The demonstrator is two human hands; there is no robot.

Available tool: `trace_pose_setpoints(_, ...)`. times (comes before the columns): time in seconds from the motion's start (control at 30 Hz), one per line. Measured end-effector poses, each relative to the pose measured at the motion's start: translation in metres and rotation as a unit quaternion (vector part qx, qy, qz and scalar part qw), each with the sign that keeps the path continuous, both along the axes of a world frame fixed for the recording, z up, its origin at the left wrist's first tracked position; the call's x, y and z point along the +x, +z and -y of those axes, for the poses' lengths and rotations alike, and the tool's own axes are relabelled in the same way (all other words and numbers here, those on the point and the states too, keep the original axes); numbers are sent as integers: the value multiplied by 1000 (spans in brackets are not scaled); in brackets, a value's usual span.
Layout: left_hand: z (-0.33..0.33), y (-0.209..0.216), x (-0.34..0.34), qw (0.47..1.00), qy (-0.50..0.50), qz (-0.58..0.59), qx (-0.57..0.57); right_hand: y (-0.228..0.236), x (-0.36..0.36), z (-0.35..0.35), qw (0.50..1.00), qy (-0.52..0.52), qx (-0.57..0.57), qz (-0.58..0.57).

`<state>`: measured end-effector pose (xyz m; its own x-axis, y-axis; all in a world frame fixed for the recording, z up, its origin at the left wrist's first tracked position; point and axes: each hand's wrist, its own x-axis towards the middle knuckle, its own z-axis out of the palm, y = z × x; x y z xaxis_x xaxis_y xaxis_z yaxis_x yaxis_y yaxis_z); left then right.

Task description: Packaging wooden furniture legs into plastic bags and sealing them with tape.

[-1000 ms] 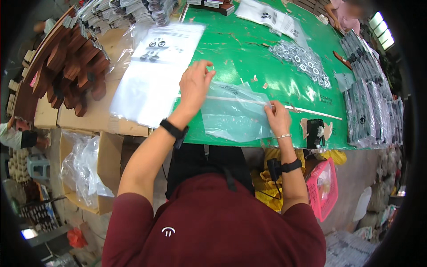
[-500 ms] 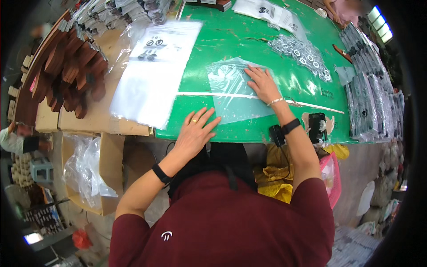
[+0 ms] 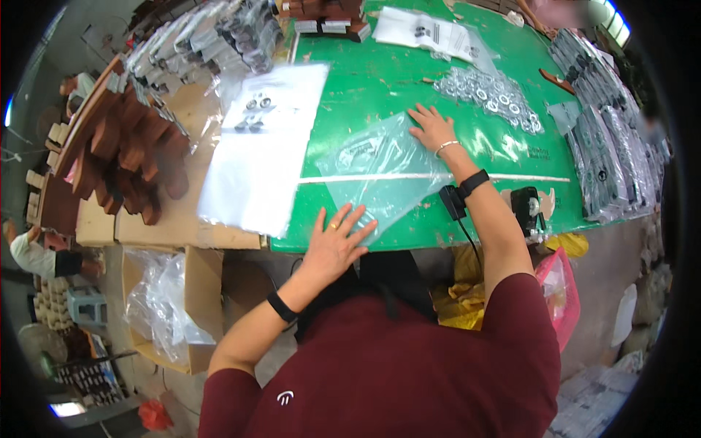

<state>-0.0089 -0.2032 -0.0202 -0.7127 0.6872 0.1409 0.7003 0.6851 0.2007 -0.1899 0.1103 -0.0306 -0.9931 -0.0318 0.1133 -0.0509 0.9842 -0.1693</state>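
Observation:
A thin clear plastic bag (image 3: 383,164) lies turned at an angle on the green tabletop (image 3: 358,91), across a white line. Its near corner is at the fingertips of my left hand (image 3: 337,242), which is open with fingers spread over the table's front edge. My right hand (image 3: 435,131) rests at the far right corner of the bag, fingers stretched out and apart. Whether the fingertips pinch any film cannot be made out. To the left lies a stack of flat clear bags with dark print (image 3: 263,150).
Small bagged rings (image 3: 489,98) lie at the right rear, near more printed bags (image 3: 431,33). Wrapped packs (image 3: 610,164) line the right edge. Brown wooden pieces (image 3: 131,146) are piled on the left. A black tape dispenser (image 3: 523,208) sits near the front edge. Another person is at the far right.
The bag has turned on the table, its near corner now by my left hand. My right hand stays at its right side. The whole view has shifted slightly.

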Motion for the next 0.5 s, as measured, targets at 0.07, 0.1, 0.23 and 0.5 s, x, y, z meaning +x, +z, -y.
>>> trace_pose_setpoints(0.07, 4, 0, 5, 1000, 5, 9, 2, -6, -7, -4, 998, 20, -42, -49)
trace_pose_setpoints(0.1, 6, -1, 5, 1000, 11, 12, 3, -7, -7, -1, 992, 41, -83, -88)
trace_pose_setpoints(0.23, -3, -17, 3, 1000, -10, -11, 18, 41, 82, 28, 938, 224, -220, -147)
trace_pose_setpoints(0.5, 104, 74, -81, 868, 199, 206, 407, 30, 140, 40, 950, 291, -112, -37)
